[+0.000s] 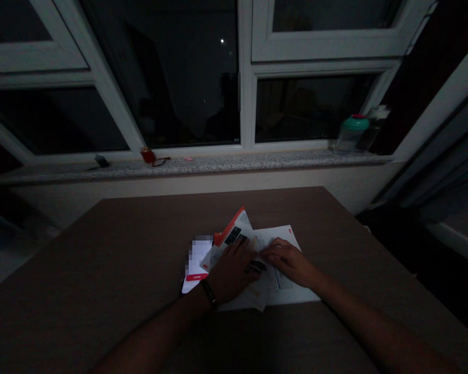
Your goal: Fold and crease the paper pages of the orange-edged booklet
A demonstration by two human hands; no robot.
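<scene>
Printed booklet (290, 290) is observed lying open on the brown table (140, 234), slightly to the five o'clock side of the view's centre. Its middle is hidden beneath the left hand (234, 270), which is laid palm down across the pages with the fingers extended; whether any paper is pinched cannot be told. The right hand (290, 264) is rested on the right-hand page, fingers bent inward towards nine o'clock; its fingertips are poorly lit, and a grasp cannot be confirmed. The long side of the right-hand page is pointed towards eleven o'clock, while a raised, orange-edged leaf (234, 228) is slanted from seven towards one o'clock. Dark pictures and lines of print are noted, but the wording is too small and dim to be read. At nine o'clock from the booklet, a lit phone (195, 265) is partly covered by pixelation; a red bar with illegible white marking is shown on its screen. A dark wristband (208, 294) is worn on the left wrist. Both forearms are cut off by the bottom of the view. Towards one o'clock, a green-topped container (353, 132) is seen on the speckled sill (226, 163), its contents indistinct.
</scene>
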